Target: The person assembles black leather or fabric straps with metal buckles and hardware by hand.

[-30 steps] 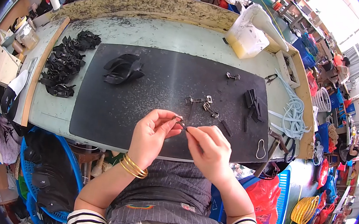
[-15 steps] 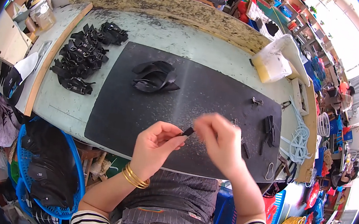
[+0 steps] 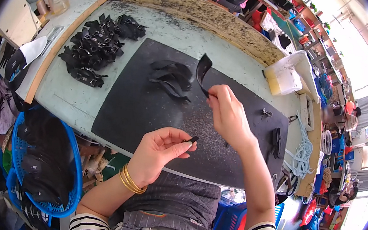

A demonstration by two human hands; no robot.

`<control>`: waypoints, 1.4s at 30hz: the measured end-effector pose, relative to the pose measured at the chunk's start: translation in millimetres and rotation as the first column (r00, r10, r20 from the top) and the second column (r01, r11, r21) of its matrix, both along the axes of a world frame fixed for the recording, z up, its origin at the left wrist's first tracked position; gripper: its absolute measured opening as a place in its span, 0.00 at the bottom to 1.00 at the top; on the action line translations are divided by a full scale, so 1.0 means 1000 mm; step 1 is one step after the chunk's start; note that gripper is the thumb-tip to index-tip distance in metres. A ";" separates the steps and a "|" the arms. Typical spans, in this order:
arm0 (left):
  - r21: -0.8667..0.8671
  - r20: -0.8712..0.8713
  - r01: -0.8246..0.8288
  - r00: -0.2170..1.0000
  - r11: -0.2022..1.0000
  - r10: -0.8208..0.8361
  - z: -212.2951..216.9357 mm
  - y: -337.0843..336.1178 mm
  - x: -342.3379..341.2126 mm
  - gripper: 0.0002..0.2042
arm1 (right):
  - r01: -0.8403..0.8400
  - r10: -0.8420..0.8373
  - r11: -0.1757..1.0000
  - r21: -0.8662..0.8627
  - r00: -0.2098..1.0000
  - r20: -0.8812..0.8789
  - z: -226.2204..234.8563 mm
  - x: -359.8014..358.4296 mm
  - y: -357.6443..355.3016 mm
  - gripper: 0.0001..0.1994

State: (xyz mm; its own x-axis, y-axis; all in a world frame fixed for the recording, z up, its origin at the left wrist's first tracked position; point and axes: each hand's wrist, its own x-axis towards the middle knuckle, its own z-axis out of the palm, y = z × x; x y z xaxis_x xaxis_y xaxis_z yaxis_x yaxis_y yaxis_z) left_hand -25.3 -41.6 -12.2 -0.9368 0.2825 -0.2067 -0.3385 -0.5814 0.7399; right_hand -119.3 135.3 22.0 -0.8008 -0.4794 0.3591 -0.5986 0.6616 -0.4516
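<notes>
My left hand [image 3: 155,154] pinches a small black piece [image 3: 193,139] between thumb and fingertips, low over the black mat [image 3: 124,104]. Its exact kind is too small to make out. A curved black strip [image 3: 203,67] stands up from the closed fingers of my right hand [image 3: 229,113], gripped at its lower end. Just left of that strip, a loose stack of similar curved black strips [image 3: 172,75] rests on the mat.
Black straps with metal buckles [image 3: 94,47] lie heaped at the left, beside a wooden strip [image 3: 68,46]. A small metal clip [image 3: 266,112] and black pieces [image 3: 276,142] are on the mat's right side. Beyond stand a yellowish plastic container [image 3: 282,76] and pale blue cord [image 3: 301,156].
My right hand has moved up and away from my left hand, and now holds a curved black strip lifted off the stack. My left hand keeps its small black piece. The view has shifted slightly.
</notes>
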 end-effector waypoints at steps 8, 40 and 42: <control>-0.072 -0.028 0.046 0.998 0.996 -0.048 0.009 0.026 0.019 0.07 | 0.293 -0.067 0.828 -0.479 0.898 0.434 0.009 0.105 0.035 0.12; -0.548 -0.533 -0.222 0.836 0.806 -0.132 0.008 0.067 0.041 0.06 | 0.103 -0.139 0.905 -0.414 0.989 -0.058 -0.001 0.155 0.040 0.11; -0.526 -0.489 -0.220 0.869 0.821 -0.080 -0.001 0.071 0.044 0.08 | 0.095 -0.142 0.920 -0.379 0.985 -0.097 -0.003 0.154 0.040 0.11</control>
State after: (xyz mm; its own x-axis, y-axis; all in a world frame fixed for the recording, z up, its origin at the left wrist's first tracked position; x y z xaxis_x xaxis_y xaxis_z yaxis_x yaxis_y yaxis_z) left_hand 19.1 29.0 -13.4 -0.9677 0.1900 0.1654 0.1621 -0.0327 0.9862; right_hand 35.0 175.8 19.2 -0.7829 -0.1967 0.5902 -0.5915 0.5292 -0.6083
